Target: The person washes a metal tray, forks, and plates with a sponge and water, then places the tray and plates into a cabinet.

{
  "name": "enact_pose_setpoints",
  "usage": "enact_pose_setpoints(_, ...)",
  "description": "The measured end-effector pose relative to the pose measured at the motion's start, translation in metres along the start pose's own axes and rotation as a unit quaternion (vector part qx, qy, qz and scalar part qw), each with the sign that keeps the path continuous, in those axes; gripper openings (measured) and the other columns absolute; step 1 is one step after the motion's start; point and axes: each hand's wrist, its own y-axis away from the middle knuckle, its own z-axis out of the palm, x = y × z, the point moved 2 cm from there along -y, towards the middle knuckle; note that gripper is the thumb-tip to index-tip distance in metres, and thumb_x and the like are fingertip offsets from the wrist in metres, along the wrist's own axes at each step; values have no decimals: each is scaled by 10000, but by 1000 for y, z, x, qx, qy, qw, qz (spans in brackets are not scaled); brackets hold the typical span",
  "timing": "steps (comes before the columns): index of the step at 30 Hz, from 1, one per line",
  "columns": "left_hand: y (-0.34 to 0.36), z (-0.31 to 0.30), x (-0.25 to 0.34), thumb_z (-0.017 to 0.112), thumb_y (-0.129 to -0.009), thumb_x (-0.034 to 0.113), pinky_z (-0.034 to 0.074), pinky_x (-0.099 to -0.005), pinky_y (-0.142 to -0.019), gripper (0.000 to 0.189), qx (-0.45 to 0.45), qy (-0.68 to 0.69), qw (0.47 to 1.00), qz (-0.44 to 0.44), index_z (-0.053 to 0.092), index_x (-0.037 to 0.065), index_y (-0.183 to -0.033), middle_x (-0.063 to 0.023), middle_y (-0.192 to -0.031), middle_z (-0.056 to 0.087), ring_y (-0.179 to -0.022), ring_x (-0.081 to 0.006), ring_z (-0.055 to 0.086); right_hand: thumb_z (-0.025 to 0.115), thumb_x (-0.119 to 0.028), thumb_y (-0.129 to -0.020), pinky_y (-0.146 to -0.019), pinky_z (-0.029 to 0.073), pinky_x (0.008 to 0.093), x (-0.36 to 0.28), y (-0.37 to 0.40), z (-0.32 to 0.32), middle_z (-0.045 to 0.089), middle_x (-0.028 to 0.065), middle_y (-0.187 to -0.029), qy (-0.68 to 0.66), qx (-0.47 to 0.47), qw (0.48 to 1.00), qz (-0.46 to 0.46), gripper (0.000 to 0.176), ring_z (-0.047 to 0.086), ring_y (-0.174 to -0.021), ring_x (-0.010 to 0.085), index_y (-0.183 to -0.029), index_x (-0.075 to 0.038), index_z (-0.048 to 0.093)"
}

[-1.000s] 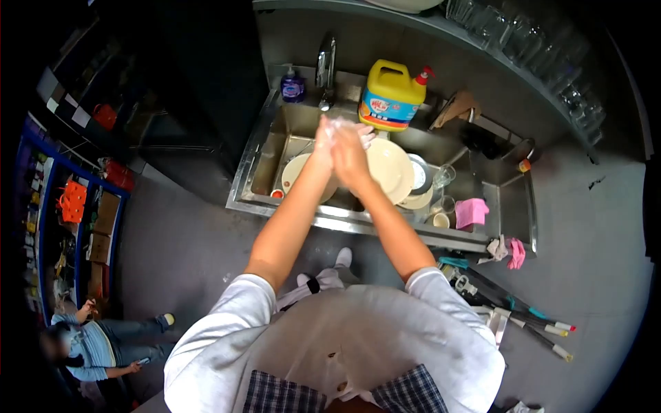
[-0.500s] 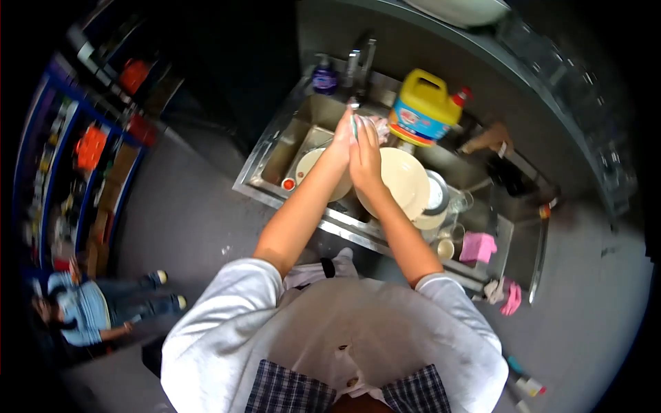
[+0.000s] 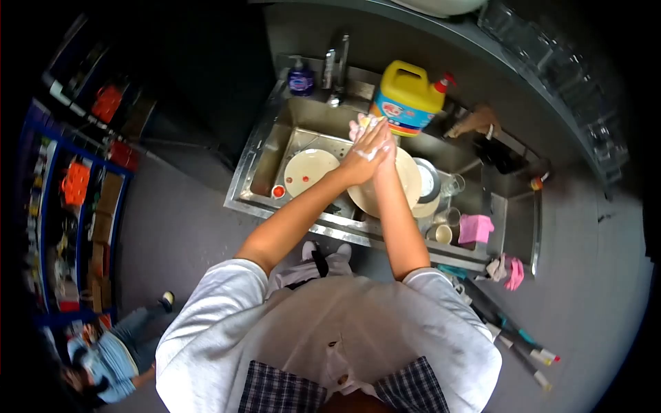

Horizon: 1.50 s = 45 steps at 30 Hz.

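The left hand [image 3: 359, 161] and right hand [image 3: 387, 151] are pressed together, soapy, over a plate [image 3: 413, 180] in the sink [image 3: 274, 148].

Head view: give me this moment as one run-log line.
left hand + right hand: pressed together, sudsy | over: sink | beneath: plate | behind: yellow jug

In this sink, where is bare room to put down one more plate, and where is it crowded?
Bare metal lies at the back left of the sink, between the faucet and the spotted plate, and at the right, between the pink sponge and the rim. Crowded: the middle, where left hand and right hand meet over the large plate, with cups beside.
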Motion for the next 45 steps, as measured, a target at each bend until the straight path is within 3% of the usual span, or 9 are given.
enact_pose_setpoints(9,1,50,-14,295,-1005,303,201,-387,-1123,497,73,260,950,-156,364,-13,-1382,-195,-1397,424,-1325,-297,366,412,-351,-967,-1079,277,389,17,20,-51,369,111,-1442,127,44,960,-246,550,350,-1316,287,-1410,-35,334)
enact_pose_setpoints(15,-14,5,-16,372,-999,373,352,-373,-1056,488,23,773,560,-298,392,53,-1367,-125,-1340,487,-1247,-240,446,424,-180,-912,-1105,189,493,-22,60,85,356,263,-1410,812,11,478,-335,503,252,-1349,429,-1347,70,381)
enact_pose_setpoints(18,-16,15,-7,393,-978,443,352,-424,-1057,526,42,696,646,-311,415,51,-1328,-163,-1345,469,-1231,-285,453,470,-184,-872,-1063,273,489,-43,43,75,497,274,-1261,790,10,526,-316,414,397,-1224,452,-1176,91,533)
enact_pose_setpoints(21,-25,17,-18,441,-953,464,393,-495,-1005,551,92,798,487,-343,442,11,-1268,-242,-1325,465,-1195,-375,476,487,-148,-856,-1040,312,455,-29,71,74,515,278,-1211,783,-42,542,-303,409,432,-1190,436,-1194,80,512)
enact_pose_setpoints(25,-11,66,-41,411,-947,513,399,-430,-992,556,112,696,614,-355,468,38,-1228,-175,-1172,567,-1091,-308,545,482,-123,-850,-1038,325,454,-59,60,29,485,269,-1258,817,-20,516,-256,450,442,-1182,431,-1258,67,470)
enact_pose_setpoints(30,20,78,-52,458,-967,377,441,-390,-948,414,-41,770,497,-397,534,12,-1147,-149,-1171,590,-1058,-282,572,540,-70,-814,-1013,359,420,-40,112,-17,510,232,-1236,742,65,604,-282,431,488,-1136,396,-1221,62,499)
enact_pose_setpoints(36,55,79,-90,647,-840,267,456,-341,-905,466,48,105,885,-450,519,-25,-1180,-157,-1139,609,-1052,-243,579,577,-40,-784,-1004,371,410,-80,95,-111,515,209,-1246,774,178,590,-141,462,474,-1176,369,-1233,45,502)
enact_pose_setpoints(41,114,140,-180,712,-772,152,502,-336,-754,486,2,305,788,-535,524,-44,-1174,-141,-1012,653,-868,-216,633,526,-140,-865,-1066,282,484,-35,51,-151,463,189,-1332,952,56,282,-104,411,401,-1269,359,-1243,19,499)
enact_pose_setpoints(45,122,148,-175,693,-805,112,480,-306,-637,470,62,440,721,-531,491,-56,-1194,-87,-906,629,-751,-175,587,484,-162,-878,-1096,216,504,-1,89,-132,414,183,-1383,921,-8,382,-79,449,353,-1307,352,-1295,3,463)
